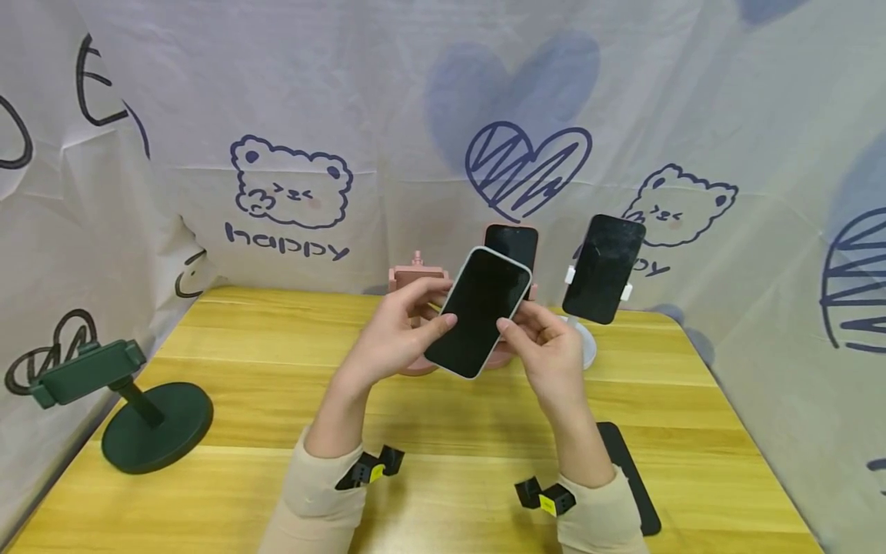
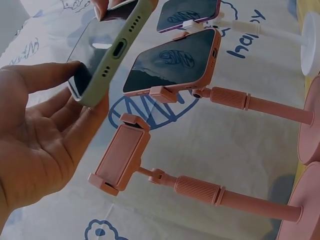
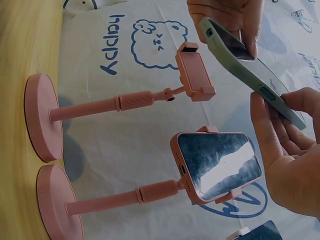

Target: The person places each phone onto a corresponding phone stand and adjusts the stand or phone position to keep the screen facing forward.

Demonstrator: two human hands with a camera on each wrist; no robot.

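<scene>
A smartphone in a pale green case [image 1: 479, 314] is held up and tilted above the table, its dark screen facing me. My left hand [image 1: 396, 329] grips its left edge, thumb on the screen side and fingers behind. With thumb and fingers, my right hand [image 1: 551, 350] pinches the lower right edge. Just behind the phone stands a pink phone stand with a bare clamp [image 2: 120, 157]. Beside it, a second pink stand [image 3: 125, 200] carries a phone in a pink case [image 3: 220, 162]. In the head view, the held phone partly hides both pink stands.
Back right, a white stand [image 1: 588, 345] holds a dark phone [image 1: 605, 269]. A dark green phone stand [image 1: 158, 427] is at the left of the wooden table [image 1: 457, 469]. A black phone [image 1: 635, 485] lies beside my right forearm. Printed cloth [image 1: 408, 115] hangs behind.
</scene>
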